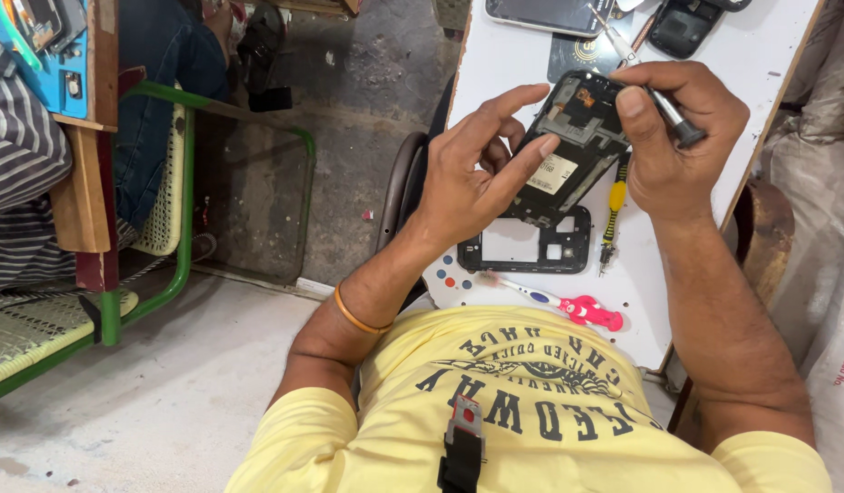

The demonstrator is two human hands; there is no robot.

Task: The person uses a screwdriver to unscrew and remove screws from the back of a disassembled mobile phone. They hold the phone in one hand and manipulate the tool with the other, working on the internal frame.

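My left hand [477,169] holds an opened black phone body [572,146] above the white table [769,64], fingers pressed along its left edge. My right hand [677,137] grips a thin metal screwdriver [655,91] with its tip near the phone's upper end. A black phone frame [528,245] lies on the table just under the held phone.
A yellow-handled screwdriver [613,210] and a pink-and-white toothbrush [568,306] lie on the table near its front edge. More phones and a black cover [682,26] rest at the far end. A green metal chair [180,219] stands to the left, another person's striped sleeve [15,155] beyond it.
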